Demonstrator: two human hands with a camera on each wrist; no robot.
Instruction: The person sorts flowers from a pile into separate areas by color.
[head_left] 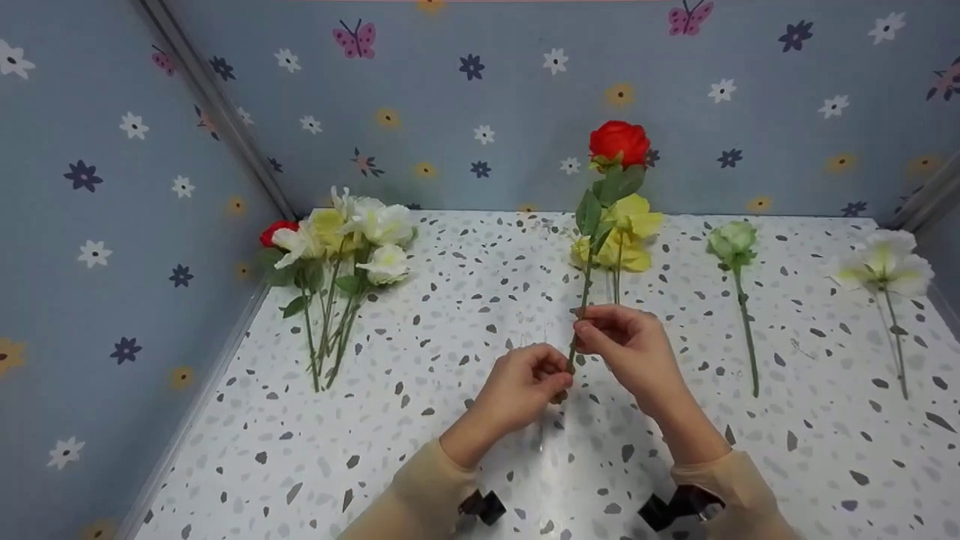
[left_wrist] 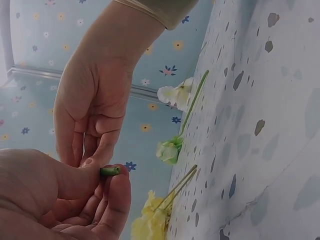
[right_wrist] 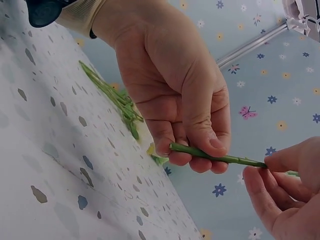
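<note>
A red artificial rose (head_left: 619, 142) with green leaves stands almost upright over the middle of the table, held by both hands. My left hand (head_left: 521, 386) pinches the bottom of its stem between thumb and fingers; the cut stem end (left_wrist: 111, 171) pokes out in the left wrist view. Higher up, my right hand (head_left: 634, 349) pinches the same stem (right_wrist: 235, 160). Behind the rose, yellow flowers (head_left: 634, 229) lie on the table, partly hidden by its leaves.
At the left lies a bunch of white, yellow and red flowers (head_left: 382, 225) with stems together. To the right are a pale green flower (head_left: 733, 241) and a white flower (head_left: 885, 262) on the speckled table (head_left: 480, 300). Patterned walls (head_left: 525, 97) close the back and left.
</note>
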